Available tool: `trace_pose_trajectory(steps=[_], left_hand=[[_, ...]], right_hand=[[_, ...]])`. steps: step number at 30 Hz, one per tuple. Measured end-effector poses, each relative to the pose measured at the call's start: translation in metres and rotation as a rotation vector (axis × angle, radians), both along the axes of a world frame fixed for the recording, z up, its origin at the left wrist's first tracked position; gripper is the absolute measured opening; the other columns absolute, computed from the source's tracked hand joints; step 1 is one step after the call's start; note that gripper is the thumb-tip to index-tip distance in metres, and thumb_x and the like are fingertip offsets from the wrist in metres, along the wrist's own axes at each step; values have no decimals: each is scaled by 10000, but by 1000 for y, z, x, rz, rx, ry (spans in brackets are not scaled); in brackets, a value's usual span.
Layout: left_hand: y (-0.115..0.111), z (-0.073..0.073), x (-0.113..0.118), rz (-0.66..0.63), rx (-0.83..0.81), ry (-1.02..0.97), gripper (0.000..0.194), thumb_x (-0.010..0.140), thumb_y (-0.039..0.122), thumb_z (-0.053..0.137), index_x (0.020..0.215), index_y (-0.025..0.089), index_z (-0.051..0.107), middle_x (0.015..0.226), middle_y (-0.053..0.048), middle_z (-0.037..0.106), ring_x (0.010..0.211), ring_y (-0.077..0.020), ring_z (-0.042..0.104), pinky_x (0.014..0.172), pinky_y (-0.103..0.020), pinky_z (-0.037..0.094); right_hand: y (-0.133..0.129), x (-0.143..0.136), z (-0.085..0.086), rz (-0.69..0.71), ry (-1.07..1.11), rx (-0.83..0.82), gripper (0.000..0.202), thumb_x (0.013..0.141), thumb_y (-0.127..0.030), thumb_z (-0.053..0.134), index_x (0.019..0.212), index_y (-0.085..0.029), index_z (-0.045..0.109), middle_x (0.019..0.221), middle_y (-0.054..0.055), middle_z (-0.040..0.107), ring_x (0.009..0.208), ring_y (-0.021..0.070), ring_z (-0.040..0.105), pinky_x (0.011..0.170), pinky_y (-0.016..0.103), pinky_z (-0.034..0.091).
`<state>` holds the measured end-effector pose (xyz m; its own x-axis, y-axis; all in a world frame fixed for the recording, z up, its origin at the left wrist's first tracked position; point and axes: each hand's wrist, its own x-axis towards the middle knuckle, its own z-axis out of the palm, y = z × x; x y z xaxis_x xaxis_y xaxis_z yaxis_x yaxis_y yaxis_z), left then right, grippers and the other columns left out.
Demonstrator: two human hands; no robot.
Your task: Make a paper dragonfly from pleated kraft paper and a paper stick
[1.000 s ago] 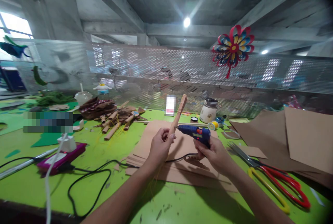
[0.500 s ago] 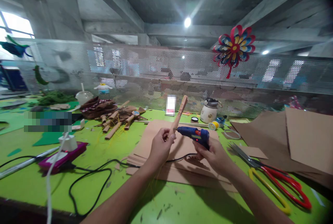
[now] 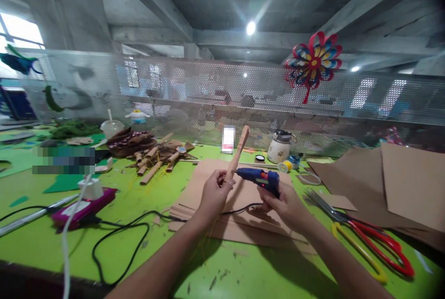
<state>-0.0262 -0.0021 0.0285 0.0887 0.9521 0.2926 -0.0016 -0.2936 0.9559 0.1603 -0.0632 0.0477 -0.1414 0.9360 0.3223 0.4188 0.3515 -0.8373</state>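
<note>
Between the fingers of my left hand [image 3: 216, 193] is the lower end of a narrow strip of brown paper [image 3: 239, 147], tilted up and away from me. My right hand [image 3: 282, 201] is wrapped round a blue hot glue gun [image 3: 257, 177] with a small red light on it. The gun's nozzle points left and is at the strip, just above my left fingertips; whether it touches cannot be made out. Under both hands lie stacked brown paper sheets [image 3: 201, 183]. The gun's black cord [image 3: 139, 219] runs left across the green table [image 3: 139, 262].
At right lie scissors [image 3: 368, 238] with red and yellow handles and large brown sheets [image 3: 413, 187]. Rolled brown paper tubes [image 3: 153, 174] are at back left, a purple power strip [image 3: 86, 208] at left. A white jar [image 3: 279, 147] and yellow spool [image 3: 285, 166] stand behind.
Almost nothing differs. Both hands, the paper strip and the glue gun keep their places; the whole view shifts very slightly.
</note>
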Motion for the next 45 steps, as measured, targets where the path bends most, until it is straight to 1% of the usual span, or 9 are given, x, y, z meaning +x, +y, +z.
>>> trace_pose_trajectory(steps=[5, 11, 17, 22, 24, 28, 33, 39, 45], left_hand=[[0, 0, 0, -5, 9, 5, 270, 692, 292, 614, 906, 138, 557, 757, -49, 655, 643, -140, 574, 560, -239, 422], [0, 0, 1, -16, -5, -13, 281, 681, 296, 627, 905, 138, 567, 772, -46, 663, 654, -138, 579, 561, -231, 423], [0, 1, 0, -16, -1, -16, 272, 676, 293, 625, 886, 134, 561, 761, -49, 658, 636, -134, 568, 560, -233, 422], [2, -1, 0, -20, 9, 1, 277, 679, 299, 622, 888, 128, 561, 759, -50, 652, 633, -132, 556, 560, -235, 420], [2, -2, 0, -16, 10, 15, 281, 681, 301, 621, 894, 127, 561, 751, -47, 648, 632, -133, 553, 556, -234, 416], [1, 1, 0, -18, 4, 24, 267, 689, 291, 610, 896, 131, 561, 757, -43, 648, 637, -131, 552, 567, -233, 417], [-2, 3, 1, -31, -4, -4, 258, 677, 290, 623, 872, 132, 561, 757, -46, 650, 639, -130, 551, 562, -228, 413], [-2, 2, 1, -35, -24, -18, 253, 672, 275, 627, 867, 131, 556, 729, -41, 649, 624, -124, 553, 568, -227, 411], [1, 1, 0, -27, -41, -21, 256, 670, 294, 632, 854, 134, 556, 708, -40, 653, 602, -123, 558, 552, -229, 407]], right_hand=[[-1, -3, 2, -1, 93, 0, 280, 811, -429, 528, 719, -180, 437, 601, -24, 425, 528, 113, 448, 508, 251, 427], [0, -1, 1, -16, 5, 22, 266, 820, -412, 516, 716, -177, 446, 593, -23, 443, 535, 119, 464, 515, 249, 424], [-2, -2, 5, -39, 8, 52, 281, 825, -419, 509, 693, -184, 431, 557, -28, 424, 511, 116, 438, 495, 246, 412], [1, -2, 1, 1, 60, -10, 276, 806, -430, 535, 725, -180, 450, 575, -30, 418, 517, 117, 443, 508, 255, 438], [1, -2, 0, 3, 56, -6, 287, 814, -442, 526, 728, -179, 453, 574, -29, 422, 524, 118, 448, 519, 258, 445], [0, -3, 1, 0, 36, 15, 284, 828, -435, 516, 732, -172, 467, 581, -23, 440, 531, 119, 462, 526, 257, 438], [2, -3, -1, 12, 66, -31, 290, 821, -433, 528, 716, -168, 474, 544, -24, 461, 507, 116, 460, 504, 250, 413], [4, 0, 3, 19, 116, -18, 317, 840, -416, 503, 650, -166, 460, 509, -15, 480, 486, 108, 457, 497, 248, 392], [1, 0, 5, 31, 93, -31, 300, 836, -413, 515, 681, -158, 485, 509, -19, 485, 485, 106, 458, 497, 247, 398]])
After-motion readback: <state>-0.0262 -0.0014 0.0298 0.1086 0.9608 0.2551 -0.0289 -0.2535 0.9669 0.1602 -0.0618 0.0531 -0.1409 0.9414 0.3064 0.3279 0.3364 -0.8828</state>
